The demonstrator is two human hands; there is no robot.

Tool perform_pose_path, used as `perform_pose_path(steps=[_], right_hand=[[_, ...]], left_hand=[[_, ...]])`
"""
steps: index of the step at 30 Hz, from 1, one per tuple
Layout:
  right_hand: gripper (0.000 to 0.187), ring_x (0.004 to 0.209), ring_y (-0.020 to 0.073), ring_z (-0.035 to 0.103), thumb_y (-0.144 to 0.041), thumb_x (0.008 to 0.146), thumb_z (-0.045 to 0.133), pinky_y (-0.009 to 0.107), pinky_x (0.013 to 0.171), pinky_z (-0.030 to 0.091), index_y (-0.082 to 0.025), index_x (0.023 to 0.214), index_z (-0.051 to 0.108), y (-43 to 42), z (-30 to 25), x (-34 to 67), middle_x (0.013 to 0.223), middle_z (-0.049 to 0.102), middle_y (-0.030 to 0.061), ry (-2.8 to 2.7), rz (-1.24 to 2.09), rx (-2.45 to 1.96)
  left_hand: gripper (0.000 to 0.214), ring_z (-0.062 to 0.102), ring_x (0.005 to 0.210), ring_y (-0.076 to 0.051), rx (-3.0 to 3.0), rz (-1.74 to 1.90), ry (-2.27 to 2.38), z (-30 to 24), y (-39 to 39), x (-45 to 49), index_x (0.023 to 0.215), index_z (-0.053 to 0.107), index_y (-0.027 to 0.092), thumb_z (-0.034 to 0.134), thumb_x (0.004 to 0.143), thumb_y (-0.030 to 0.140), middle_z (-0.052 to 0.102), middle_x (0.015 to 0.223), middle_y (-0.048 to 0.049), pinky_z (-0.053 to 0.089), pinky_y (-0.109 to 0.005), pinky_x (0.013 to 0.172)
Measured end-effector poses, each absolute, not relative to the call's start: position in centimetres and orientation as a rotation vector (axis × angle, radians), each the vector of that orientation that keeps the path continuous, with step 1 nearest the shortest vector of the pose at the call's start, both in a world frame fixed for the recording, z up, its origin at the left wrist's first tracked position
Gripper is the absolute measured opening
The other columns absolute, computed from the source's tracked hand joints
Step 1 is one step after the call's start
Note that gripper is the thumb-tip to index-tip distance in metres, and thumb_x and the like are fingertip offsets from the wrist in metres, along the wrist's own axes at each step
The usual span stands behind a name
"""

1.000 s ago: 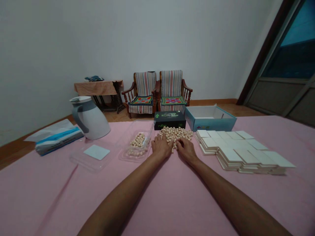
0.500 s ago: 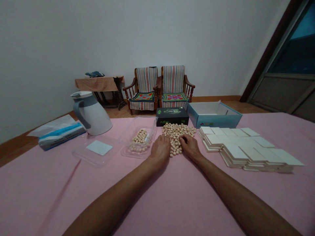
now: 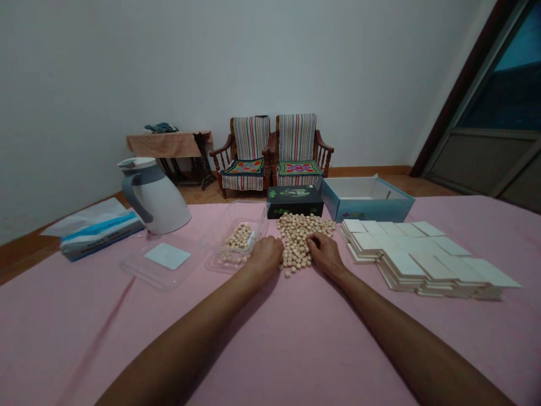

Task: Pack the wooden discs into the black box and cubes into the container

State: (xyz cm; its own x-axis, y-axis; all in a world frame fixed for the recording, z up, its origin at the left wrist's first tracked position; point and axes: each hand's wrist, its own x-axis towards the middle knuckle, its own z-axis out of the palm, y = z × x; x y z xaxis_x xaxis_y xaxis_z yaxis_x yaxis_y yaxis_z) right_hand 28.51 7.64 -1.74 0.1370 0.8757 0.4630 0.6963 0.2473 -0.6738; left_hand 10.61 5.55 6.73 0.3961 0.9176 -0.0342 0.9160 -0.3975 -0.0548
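Observation:
A heap of small tan wooden pieces (image 3: 301, 238) lies on the pink tablecloth (image 3: 296, 338). My left hand (image 3: 265, 256) is curled into a loose fist at the heap's left edge, next to a clear plastic tray (image 3: 236, 248) holding more of the pieces. What the fist holds is hidden. My right hand (image 3: 324, 254) rests on the heap's right edge with its fingers bent over the pieces.
Stacks of white tiles (image 3: 422, 254) spread to the right. Behind the heap stand a black box (image 3: 295, 201) and an open blue box (image 3: 367, 198). A clear lid (image 3: 156, 265), a white jug (image 3: 153, 195) and a tissue pack (image 3: 100, 232) lie to the left.
My left hand has drawn back from the heap toward the clear tray and closed into a fist. My right hand has stayed at the heap's right side.

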Motion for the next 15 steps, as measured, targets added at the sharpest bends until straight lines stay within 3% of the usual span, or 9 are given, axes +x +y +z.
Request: perform_pose_path(steps=[7, 11, 15], right_hand=[[0.018, 0.075, 0.0176, 0.060, -0.022, 0.078, 0.047, 0.028, 0.071, 0.042, -0.019, 0.074, 0.064, 7.5, -1.5, 28.5, 0.077, 0.068, 0.0042, -1.620, 0.238, -1.490], [0.019, 0.076, 0.0180, 0.061, -0.022, 0.078, 0.046, 0.028, 0.071, 0.042, -0.018, 0.075, 0.065, 7.5, -1.6, 28.5, 0.079, 0.068, 0.0047, -1.618, 0.235, -1.482], [0.019, 0.075, 0.0178, 0.060, -0.022, 0.077, 0.047, 0.028, 0.072, 0.043, -0.019, 0.076, 0.065, 7.7, -1.9, 28.5, 0.079, 0.068, 0.0042, -1.620, 0.236, -1.477]], left_hand=[[0.026, 0.061, 0.093, -0.022, -2.442, -0.149, -1.528, 11.2, 4.7, 7.7, 0.105, 0.058, 0.016, 0.039, 0.089, 0.009, 0.062, 0.097, -0.0099, 0.049, -0.033, 0.078], [0.023, 0.056, 0.103, -0.024, -2.303, -0.379, -1.495, 12.1, 5.7, 5.8, 0.107, 0.060, 0.017, 0.044, 0.091, 0.017, 0.063, 0.106, -0.0094, 0.044, -0.037, 0.090], [0.027, 0.061, 0.096, -0.016, -2.563, -0.300, -1.416, 9.3, 5.3, 6.5, 0.112, 0.059, 0.021, 0.040, 0.093, 0.017, 0.065, 0.103, -0.0059, 0.047, -0.026, 0.085]])
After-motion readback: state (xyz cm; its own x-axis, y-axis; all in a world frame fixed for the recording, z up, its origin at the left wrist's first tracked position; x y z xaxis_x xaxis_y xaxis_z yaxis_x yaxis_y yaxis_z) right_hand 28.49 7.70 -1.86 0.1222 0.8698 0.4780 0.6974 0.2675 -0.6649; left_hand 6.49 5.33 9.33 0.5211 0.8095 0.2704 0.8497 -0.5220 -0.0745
